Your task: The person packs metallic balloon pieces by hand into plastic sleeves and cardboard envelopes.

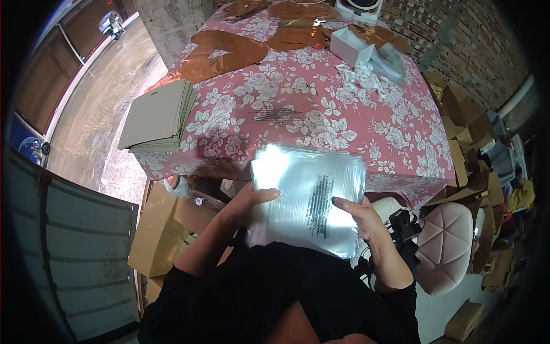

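Both hands hold a stack of clear plastic bags (309, 195) with black print, just below the near edge of a table with a pink floral cloth (366, 126). My left hand (249, 203) grips the stack's left edge, thumb on top. My right hand (361, 221) holds its right side, thumb pressed on the printed area. One clear printed bag (275, 113) lies flat on the cloth beyond the stack.
A pile of grey-green card sheets (159, 117) overhangs the table's left edge. Copper foil shapes (229, 51), a white box (352, 46) and white small parts (361, 74) lie at the far side. Cardboard boxes (163, 229) stand left, a pink stool (450, 243) right.
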Demonstrator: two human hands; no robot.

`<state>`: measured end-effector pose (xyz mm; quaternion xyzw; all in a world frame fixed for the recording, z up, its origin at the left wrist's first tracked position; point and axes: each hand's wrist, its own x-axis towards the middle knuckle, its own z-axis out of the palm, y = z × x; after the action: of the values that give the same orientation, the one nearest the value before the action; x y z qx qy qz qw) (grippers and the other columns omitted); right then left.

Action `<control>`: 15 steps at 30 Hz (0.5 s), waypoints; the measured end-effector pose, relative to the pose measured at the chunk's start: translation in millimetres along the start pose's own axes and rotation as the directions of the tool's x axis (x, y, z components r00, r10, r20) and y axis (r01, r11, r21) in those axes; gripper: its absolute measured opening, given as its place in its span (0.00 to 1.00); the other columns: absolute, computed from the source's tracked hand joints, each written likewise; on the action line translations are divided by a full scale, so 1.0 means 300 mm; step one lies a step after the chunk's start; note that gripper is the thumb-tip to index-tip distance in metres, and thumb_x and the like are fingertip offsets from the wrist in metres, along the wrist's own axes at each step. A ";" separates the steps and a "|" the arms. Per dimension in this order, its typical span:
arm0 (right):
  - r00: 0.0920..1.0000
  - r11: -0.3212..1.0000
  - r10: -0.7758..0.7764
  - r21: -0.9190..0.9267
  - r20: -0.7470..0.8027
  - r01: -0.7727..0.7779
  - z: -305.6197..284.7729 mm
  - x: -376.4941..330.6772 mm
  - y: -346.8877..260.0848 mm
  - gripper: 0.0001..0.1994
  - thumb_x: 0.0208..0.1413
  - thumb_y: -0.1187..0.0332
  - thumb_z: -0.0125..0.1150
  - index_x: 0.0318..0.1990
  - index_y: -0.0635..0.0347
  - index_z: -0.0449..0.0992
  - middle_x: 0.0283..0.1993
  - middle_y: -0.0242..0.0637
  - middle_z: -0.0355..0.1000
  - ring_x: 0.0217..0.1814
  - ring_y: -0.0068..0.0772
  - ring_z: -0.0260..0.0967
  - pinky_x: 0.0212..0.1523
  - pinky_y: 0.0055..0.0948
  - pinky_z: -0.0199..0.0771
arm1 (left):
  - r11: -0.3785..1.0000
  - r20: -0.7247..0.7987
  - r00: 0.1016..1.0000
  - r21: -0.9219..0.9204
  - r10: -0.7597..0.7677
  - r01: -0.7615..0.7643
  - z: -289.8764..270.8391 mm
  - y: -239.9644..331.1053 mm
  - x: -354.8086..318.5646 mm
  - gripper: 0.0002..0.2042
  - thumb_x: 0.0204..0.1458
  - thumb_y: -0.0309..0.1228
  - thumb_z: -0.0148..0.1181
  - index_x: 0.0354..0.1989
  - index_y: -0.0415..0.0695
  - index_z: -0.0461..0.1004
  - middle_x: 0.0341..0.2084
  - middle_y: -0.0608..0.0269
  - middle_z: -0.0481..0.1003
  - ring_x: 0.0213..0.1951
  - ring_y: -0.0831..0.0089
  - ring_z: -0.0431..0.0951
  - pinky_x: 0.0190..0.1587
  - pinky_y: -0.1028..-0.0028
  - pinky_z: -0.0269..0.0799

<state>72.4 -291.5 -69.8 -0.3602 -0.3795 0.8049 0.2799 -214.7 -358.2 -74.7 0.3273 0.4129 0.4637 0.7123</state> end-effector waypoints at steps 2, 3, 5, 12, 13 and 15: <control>0.996 0.994 0.086 0.071 -0.037 -0.084 0.017 -0.005 -0.012 0.25 0.50 0.71 0.69 0.56 0.64 0.71 0.49 0.40 0.75 0.49 0.32 0.75 0.52 0.34 0.76 | 1.000 -0.016 1.000 0.005 -0.002 0.003 -0.007 -0.010 -0.003 0.30 0.50 0.35 0.58 0.61 0.35 0.61 0.50 0.54 0.71 0.50 0.65 0.74 0.52 0.65 0.70; 0.990 0.985 0.139 0.102 -0.027 -0.136 -0.001 -0.006 0.000 0.23 0.49 0.75 0.68 0.54 0.63 0.72 0.46 0.38 0.76 0.45 0.31 0.76 0.48 0.31 0.78 | 1.000 -0.049 0.999 0.023 -0.014 0.016 -0.011 -0.018 -0.008 0.29 0.50 0.35 0.58 0.61 0.35 0.62 0.50 0.54 0.71 0.49 0.66 0.73 0.52 0.65 0.70; 0.996 0.995 0.082 0.067 -0.042 -0.079 -0.047 0.004 0.038 0.22 0.49 0.75 0.68 0.54 0.63 0.72 0.45 0.38 0.76 0.44 0.30 0.77 0.46 0.31 0.78 | 0.999 -0.082 0.996 0.041 -0.027 0.030 -0.021 -0.013 -0.018 0.29 0.51 0.35 0.57 0.61 0.35 0.62 0.49 0.55 0.71 0.49 0.66 0.73 0.51 0.66 0.70; 0.992 0.993 -0.120 -0.022 -0.034 0.119 -0.065 0.021 0.009 0.20 0.49 0.76 0.67 0.51 0.64 0.73 0.41 0.37 0.77 0.36 0.27 0.78 0.36 0.26 0.81 | 0.989 0.117 0.992 0.131 0.047 -0.062 -0.032 0.025 -0.004 0.25 0.50 0.27 0.63 0.57 0.36 0.66 0.42 0.61 0.75 0.42 0.74 0.75 0.47 0.72 0.72; 0.989 0.991 -0.132 -0.034 -0.066 0.130 -0.027 0.009 -0.022 0.18 0.51 0.74 0.66 0.50 0.64 0.73 0.39 0.37 0.77 0.33 0.27 0.78 0.34 0.23 0.81 | 0.991 0.045 0.998 0.124 0.041 -0.047 -0.005 0.050 -0.005 0.23 0.49 0.28 0.63 0.53 0.36 0.68 0.40 0.61 0.76 0.42 0.73 0.76 0.47 0.71 0.71; 0.993 0.994 -0.100 0.033 -0.065 0.102 -0.043 0.039 -0.033 0.17 0.53 0.70 0.64 0.50 0.64 0.73 0.37 0.35 0.76 0.32 0.26 0.77 0.35 0.25 0.80 | 0.994 -0.035 0.997 0.078 -0.073 0.076 -0.024 0.071 0.005 0.17 0.47 0.27 0.62 0.46 0.35 0.73 0.36 0.61 0.76 0.38 0.71 0.77 0.44 0.71 0.72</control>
<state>77.6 -272.3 -71.8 -0.3607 -0.3736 0.7846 0.3386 -228.9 -348.5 -60.2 0.3322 0.4544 0.4253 0.7087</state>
